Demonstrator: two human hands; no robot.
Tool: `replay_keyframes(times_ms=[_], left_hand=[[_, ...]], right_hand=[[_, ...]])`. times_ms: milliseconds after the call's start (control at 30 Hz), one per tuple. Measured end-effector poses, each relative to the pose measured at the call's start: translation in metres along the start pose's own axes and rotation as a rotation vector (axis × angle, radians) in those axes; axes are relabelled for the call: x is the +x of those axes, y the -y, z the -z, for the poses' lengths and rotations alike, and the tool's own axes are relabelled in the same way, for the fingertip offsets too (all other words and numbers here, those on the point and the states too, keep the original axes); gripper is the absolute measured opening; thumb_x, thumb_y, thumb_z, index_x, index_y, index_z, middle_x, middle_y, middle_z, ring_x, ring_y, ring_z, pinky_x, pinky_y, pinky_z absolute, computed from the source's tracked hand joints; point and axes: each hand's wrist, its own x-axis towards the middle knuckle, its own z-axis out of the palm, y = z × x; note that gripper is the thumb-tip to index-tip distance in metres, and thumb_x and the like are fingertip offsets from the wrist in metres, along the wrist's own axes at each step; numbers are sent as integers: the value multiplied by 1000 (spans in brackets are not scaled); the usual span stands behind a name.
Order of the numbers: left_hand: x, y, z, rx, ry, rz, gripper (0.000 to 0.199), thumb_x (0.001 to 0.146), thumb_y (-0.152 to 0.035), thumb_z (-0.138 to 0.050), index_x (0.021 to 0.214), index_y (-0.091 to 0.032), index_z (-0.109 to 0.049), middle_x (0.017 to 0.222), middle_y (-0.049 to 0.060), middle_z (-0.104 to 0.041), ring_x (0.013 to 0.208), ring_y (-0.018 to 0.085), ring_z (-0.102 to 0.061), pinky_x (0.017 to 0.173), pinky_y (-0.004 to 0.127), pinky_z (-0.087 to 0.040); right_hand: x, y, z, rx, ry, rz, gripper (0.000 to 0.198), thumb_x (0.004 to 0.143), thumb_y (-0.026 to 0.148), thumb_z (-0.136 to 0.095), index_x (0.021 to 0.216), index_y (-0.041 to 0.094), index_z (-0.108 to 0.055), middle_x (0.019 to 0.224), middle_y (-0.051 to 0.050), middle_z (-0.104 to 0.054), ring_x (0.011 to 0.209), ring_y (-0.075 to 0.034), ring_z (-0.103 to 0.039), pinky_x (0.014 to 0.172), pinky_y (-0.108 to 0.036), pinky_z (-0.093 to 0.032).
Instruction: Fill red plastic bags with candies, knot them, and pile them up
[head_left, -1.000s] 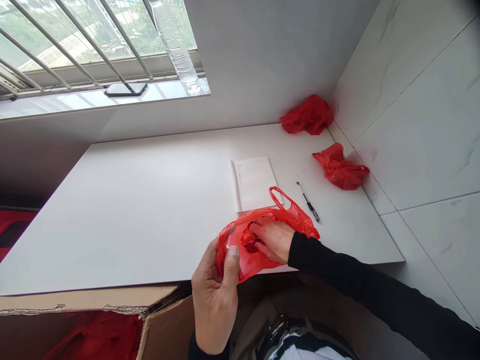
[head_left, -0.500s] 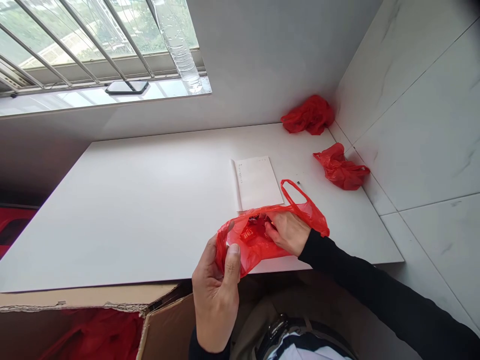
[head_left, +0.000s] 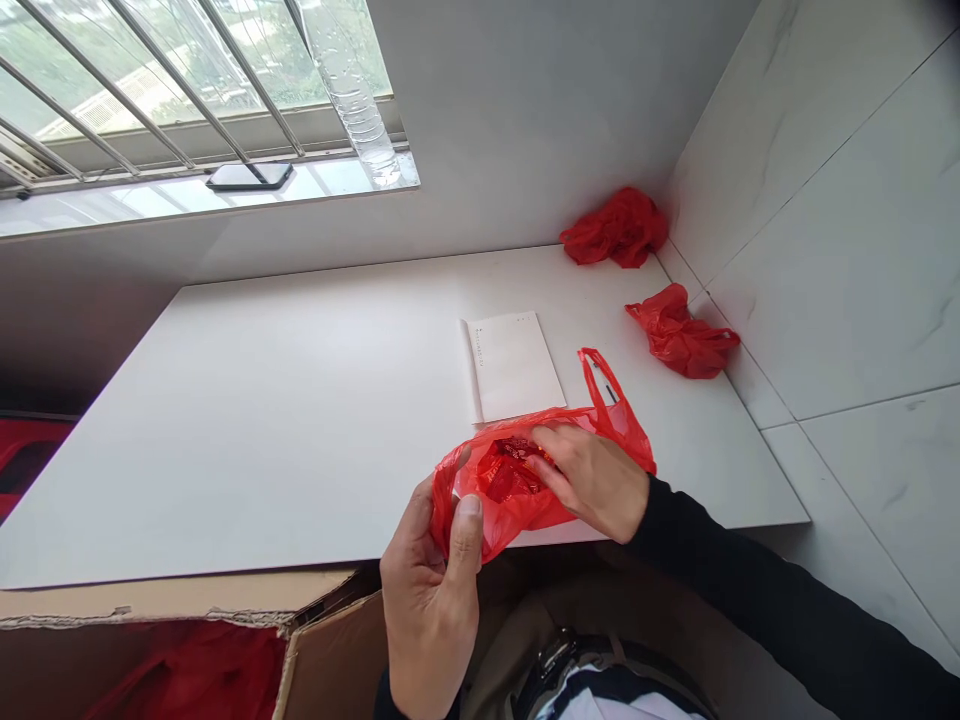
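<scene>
red bag point(head_left: 536, 515) x1, 2 hands point(head_left: 431, 600) point(head_left: 596, 485) at it, 2 bundles point(head_left: 681, 337) beyond

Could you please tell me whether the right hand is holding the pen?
No, the right hand is in the open red bag, while the pen lies on the table beyond it.

Bare left hand point(head_left: 431, 610) up from the bottom edge, dark fabric cuff point(head_left: 384, 698) at wrist, thumb pointing forward, fingers curled opposite in a grip. Black-sleeved right arm point(head_left: 772, 580) comes in from lower right. Bare right hand point(head_left: 596, 482) back-up, fingers bent leftward, thumb below index; fingertip contact unclear.
</scene>
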Motion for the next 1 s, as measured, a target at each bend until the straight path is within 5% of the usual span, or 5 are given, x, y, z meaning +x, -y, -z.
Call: replay_keyframes(times_ms=[233,333,633,767,1000], left_hand=[[-4,11,10,-13,-65,-58,11,93,-33,-66,97,-22,-66,80,-1,-60,70,10,-55,64,17,-48],[-4,10,13,-102,-89,-162,7,90,-23,-69,97,-23,-68,99,2,-63,92,13,-61,80,20,-53],[-2,-2,-4,-103,-2,-418,58,93,-15,-63,143,-43,-52,149,4,-53,143,25,-44,119,46,-37],[5,8,-14,-121,13,-352,79,94,-18,-64,156,-44,-24,132,5,-67,131,24,-57,112,47,-45],[-20,-17,-24,-154,312,-223,35,102,-27,-47,136,-27,-42,110,9,-71,74,14,-65,73,31,-55]], right_hand=[[-19,-24,30,-242,-561,-12,47,94,26,-62,138,18,-51,135,-14,-55,125,-32,-49,109,-50,-40],[-21,-44,31,-194,-463,-120,70,90,35,-67,150,16,-36,126,-14,-61,118,-33,-54,113,-61,-32],[-42,-6,74,295,-521,-31,13,100,35,-56,106,29,-66,104,-1,-67,100,-20,-62,88,-33,-49],[-52,13,85,411,-454,35,11,102,33,-53,102,29,-64,104,0,-66,98,-18,-63,86,-31,-51],[-58,36,81,408,-308,112,26,101,40,-54,125,34,-61,87,0,-67,68,-15,-65,50,-23,-49]])
